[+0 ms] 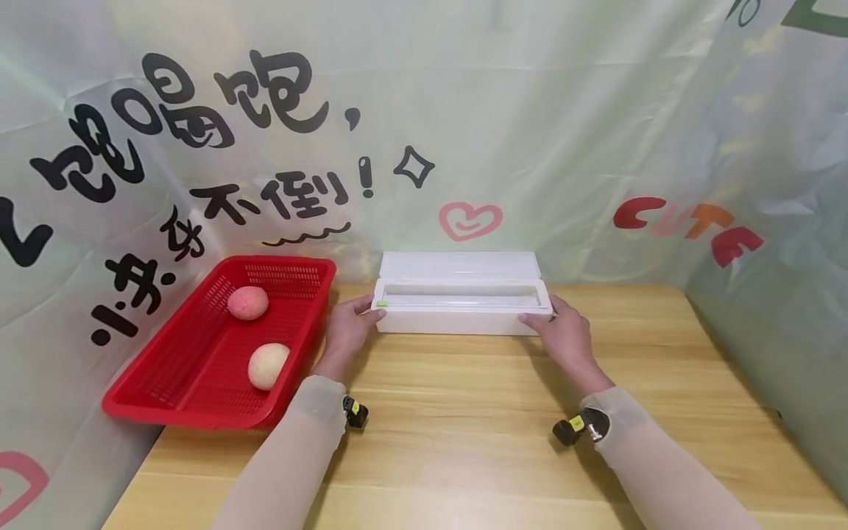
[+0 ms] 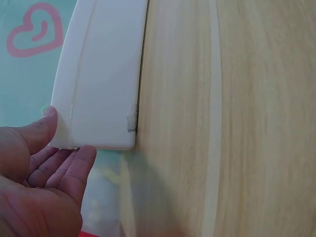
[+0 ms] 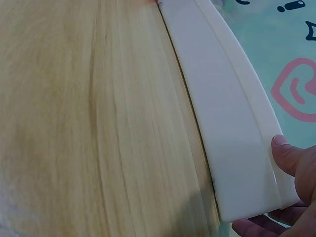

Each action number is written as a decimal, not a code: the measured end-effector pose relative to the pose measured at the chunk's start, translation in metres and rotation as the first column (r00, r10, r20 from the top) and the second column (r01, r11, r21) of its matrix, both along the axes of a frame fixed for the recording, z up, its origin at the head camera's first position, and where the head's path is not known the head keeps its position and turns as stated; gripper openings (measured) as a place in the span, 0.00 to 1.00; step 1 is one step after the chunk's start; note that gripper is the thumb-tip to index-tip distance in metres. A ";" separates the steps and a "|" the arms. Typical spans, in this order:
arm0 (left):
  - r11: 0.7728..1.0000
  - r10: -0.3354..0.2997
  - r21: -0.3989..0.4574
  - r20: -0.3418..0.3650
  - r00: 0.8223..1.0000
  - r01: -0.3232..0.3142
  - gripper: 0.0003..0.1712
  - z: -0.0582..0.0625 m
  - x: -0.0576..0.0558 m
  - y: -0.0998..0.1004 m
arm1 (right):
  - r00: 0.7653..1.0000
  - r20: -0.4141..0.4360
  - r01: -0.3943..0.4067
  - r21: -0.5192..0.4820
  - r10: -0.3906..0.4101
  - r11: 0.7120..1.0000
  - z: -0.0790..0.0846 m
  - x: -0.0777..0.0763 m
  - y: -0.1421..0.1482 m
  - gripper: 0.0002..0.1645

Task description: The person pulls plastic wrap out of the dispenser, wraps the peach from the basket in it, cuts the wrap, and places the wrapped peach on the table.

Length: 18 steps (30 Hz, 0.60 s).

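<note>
A long white plastic wrap dispenser (image 1: pixel 450 322) lies at the back of the table, its lid (image 1: pixel 460 265) raised and the opening facing up. A small green slider (image 1: pixel 382 303) sits at its left end. My left hand (image 1: pixel 347 327) holds the left end, thumb at the front edge and fingers around the end. At the opposite end, my right hand (image 1: pixel 566 338) grips with the thumb on the front. Both wrist views show the front wall (image 2: pixel 106 74) near the wooden surface, with the fingers (image 3: pixel 256 229) partly hidden beyond the right end.
On the left stands a red plastic basket (image 1: pixel 199 412) holding a pink round item (image 1: pixel 248 302) and a cream round item (image 1: pixel 268 366). A printed cloth (image 1: pixel 563 132) hangs behind and at the sides of the wooden table (image 1: pixel 450 442).
</note>
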<state>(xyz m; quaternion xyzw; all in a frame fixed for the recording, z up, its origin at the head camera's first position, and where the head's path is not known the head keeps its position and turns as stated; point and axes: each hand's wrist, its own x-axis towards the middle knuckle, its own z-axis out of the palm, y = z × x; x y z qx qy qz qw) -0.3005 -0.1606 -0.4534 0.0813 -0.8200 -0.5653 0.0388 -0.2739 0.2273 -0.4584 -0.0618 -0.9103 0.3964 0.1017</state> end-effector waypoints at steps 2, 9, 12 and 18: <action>1.000 0.003 0.002 -0.002 1.000 -0.003 0.30 -0.001 -0.001 0.000 | 1.000 0.002 0.002 0.001 -0.002 1.000 0.000 0.000 -0.001 0.44; 0.999 -0.027 0.021 -0.014 1.000 0.027 0.28 -0.001 -0.002 0.002 | 0.999 0.026 -0.034 0.022 0.034 0.999 0.002 -0.002 0.004 0.47; 0.998 -0.052 -0.029 -0.003 0.999 0.052 0.29 0.002 -0.001 0.003 | 0.993 0.070 -0.103 0.062 0.099 0.993 0.010 -0.002 0.009 0.49; 0.952 -0.132 -0.285 -0.053 0.990 0.112 0.33 0.014 0.001 0.009 | 0.977 0.052 -0.212 0.198 0.206 0.957 0.037 -0.008 0.019 0.39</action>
